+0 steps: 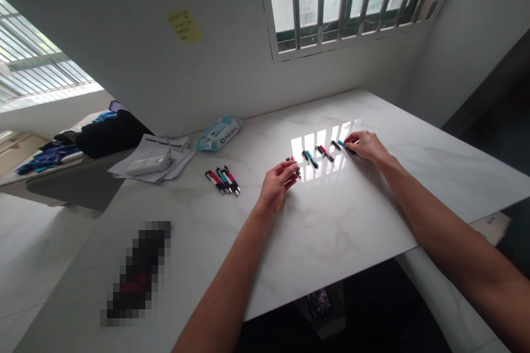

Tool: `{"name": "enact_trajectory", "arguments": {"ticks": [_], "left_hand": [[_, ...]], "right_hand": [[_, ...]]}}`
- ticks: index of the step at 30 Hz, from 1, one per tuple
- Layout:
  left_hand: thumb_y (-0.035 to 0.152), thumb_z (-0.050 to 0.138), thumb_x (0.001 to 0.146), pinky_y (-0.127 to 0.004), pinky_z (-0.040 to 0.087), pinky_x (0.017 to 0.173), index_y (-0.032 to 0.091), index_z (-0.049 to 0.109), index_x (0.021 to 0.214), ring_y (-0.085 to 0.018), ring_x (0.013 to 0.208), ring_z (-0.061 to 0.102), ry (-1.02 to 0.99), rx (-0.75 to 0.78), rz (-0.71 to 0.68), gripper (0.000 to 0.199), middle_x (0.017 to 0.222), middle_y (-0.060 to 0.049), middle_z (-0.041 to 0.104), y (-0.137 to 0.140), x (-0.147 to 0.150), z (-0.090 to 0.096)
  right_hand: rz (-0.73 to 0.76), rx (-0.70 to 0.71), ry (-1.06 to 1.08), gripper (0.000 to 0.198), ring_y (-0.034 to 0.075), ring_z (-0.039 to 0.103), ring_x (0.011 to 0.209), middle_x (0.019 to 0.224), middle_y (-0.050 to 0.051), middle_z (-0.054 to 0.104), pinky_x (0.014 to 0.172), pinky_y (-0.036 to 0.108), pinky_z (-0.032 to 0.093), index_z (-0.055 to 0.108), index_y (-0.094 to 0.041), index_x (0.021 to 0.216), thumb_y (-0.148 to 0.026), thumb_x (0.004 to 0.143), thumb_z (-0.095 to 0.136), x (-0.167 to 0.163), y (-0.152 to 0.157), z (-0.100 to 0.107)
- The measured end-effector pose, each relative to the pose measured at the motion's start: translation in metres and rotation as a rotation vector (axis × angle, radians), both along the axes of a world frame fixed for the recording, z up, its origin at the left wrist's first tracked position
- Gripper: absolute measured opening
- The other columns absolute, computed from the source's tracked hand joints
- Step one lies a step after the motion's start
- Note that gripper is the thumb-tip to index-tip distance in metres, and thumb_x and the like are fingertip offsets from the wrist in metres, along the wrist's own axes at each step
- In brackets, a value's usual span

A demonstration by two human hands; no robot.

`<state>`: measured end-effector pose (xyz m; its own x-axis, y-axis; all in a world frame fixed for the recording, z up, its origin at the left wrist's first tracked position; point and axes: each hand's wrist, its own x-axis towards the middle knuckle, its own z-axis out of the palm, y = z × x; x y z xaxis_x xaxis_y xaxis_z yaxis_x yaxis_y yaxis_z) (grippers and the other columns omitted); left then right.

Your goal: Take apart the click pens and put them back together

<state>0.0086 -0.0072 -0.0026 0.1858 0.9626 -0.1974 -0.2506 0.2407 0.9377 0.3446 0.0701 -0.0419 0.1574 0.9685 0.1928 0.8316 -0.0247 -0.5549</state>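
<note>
My left hand (pixel 278 183) is closed, thumb and fingers pinched at a red and black pen (pixel 294 164) on the marble-look table; the fingers hide part of it. To its right lie a group of teal and black pen parts (pixel 310 160) with a thin refill, then a group of red and black pen parts (pixel 325 153). A short black pen piece (pixel 335 145) rests farther right. Beside it, my right hand (pixel 367 145) has its fingertips closed on a teal pen barrel (pixel 342 144) lying on the tabletop. Several whole pens (pixel 223 181) lie together left of my left hand.
A pack of wet wipes (pixel 219 133) stands against the wall at the back left. Papers (pixel 153 176) with a white device (pixel 149 164) and a cable lie beside it. A blurred dark object (pixel 138 276) is at the front left. The table's front edge (pixel 331 282) runs below my forearms.
</note>
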Motion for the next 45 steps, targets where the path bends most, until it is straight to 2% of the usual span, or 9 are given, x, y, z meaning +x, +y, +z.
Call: {"name": "enact_trajectory", "arguments": {"ticks": [11,15,17,20,23,26,38,41,45], "left_hand": [[0.039,0.096,0.067,-0.028,0.046,0.079,0.021,0.073,0.088,-0.011,0.076,0.062,0.022,0.041,-0.032,0.036,0.089,-0.001,0.07,-0.002,0.002,0.002],[0.04,0.096,0.067,-0.027,0.046,0.078,0.021,0.071,0.083,-0.011,0.076,0.061,0.03,0.057,-0.044,0.036,0.088,0.0,0.07,-0.002,0.003,0.002],[0.04,0.096,0.067,-0.027,0.046,0.078,0.021,0.072,0.084,-0.012,0.076,0.061,0.035,0.055,-0.05,0.035,0.09,-0.001,0.072,-0.003,0.004,0.002],[0.042,0.094,0.069,-0.029,0.047,0.08,0.02,0.075,0.086,-0.013,0.077,0.062,0.048,0.06,-0.06,0.034,0.093,-0.004,0.075,-0.003,0.005,0.001],[0.042,0.094,0.07,-0.031,0.048,0.082,0.019,0.077,0.088,-0.014,0.078,0.063,0.07,0.085,-0.08,0.033,0.095,-0.006,0.077,-0.004,0.006,0.0],[0.043,0.093,0.071,-0.031,0.049,0.083,0.019,0.078,0.088,-0.015,0.079,0.065,0.086,0.111,-0.107,0.033,0.093,-0.007,0.077,-0.004,0.006,-0.001],[0.045,0.094,0.071,-0.033,0.05,0.085,0.018,0.08,0.091,-0.016,0.081,0.067,0.069,0.089,-0.139,0.036,0.095,-0.008,0.078,-0.005,0.005,-0.002],[0.046,0.092,0.073,-0.033,0.05,0.085,0.019,0.081,0.098,-0.016,0.081,0.067,0.075,0.078,-0.132,0.038,0.1,-0.009,0.079,-0.005,0.006,-0.001],[0.044,0.09,0.073,-0.029,0.048,0.079,0.021,0.08,0.101,-0.012,0.075,0.062,0.076,0.07,0.003,0.038,0.098,-0.006,0.077,-0.002,0.005,0.001]], "right_hand": [[0.02,-0.003,0.019,0.02,0.022,0.073,0.076,0.094,0.009,0.082,0.074,0.033,0.056,0.084,-0.02,0.098,-0.028,0.086,0.07,-0.008,-0.007,0.009],[0.034,0.069,0.051,0.02,0.022,0.074,0.08,0.094,0.007,0.082,0.078,0.035,0.057,0.083,-0.02,0.099,-0.027,0.087,0.068,-0.015,-0.01,0.019],[0.129,0.133,0.146,0.019,0.022,0.074,0.083,0.095,0.007,0.081,0.08,0.036,0.059,0.082,-0.02,0.099,-0.03,0.088,0.07,-0.026,-0.013,0.025],[0.405,0.159,0.379,0.024,0.022,0.073,0.085,0.097,0.006,0.08,0.081,0.039,0.061,0.081,-0.021,0.1,-0.04,0.086,0.077,-0.053,-0.023,0.033],[0.653,0.07,0.627,0.033,0.021,0.073,0.09,0.102,0.006,0.079,0.084,0.04,0.063,0.079,-0.021,0.103,-0.046,0.082,0.084,-0.086,-0.039,0.039],[0.759,-0.014,0.795,0.037,0.022,0.075,0.093,0.102,0.006,0.079,0.088,0.042,0.064,0.078,-0.021,0.102,-0.047,0.078,0.089,-0.11,-0.054,0.043],[0.787,-0.045,0.96,0.033,0.021,0.076,0.087,0.092,0.004,0.078,0.088,0.043,0.064,0.076,-0.021,0.096,-0.042,0.076,0.092,-0.124,-0.065,0.049],[0.764,-0.026,0.923,0.031,0.021,0.076,0.089,0.093,0.004,0.078,0.087,0.043,0.064,0.076,-0.021,0.095,-0.042,0.077,0.091,-0.119,-0.061,0.048],[0.637,0.104,0.719,0.023,0.021,0.075,0.089,0.096,0.005,0.079,0.089,0.042,0.064,0.078,-0.021,0.097,-0.038,0.082,0.084,-0.092,-0.042,0.042]]}}
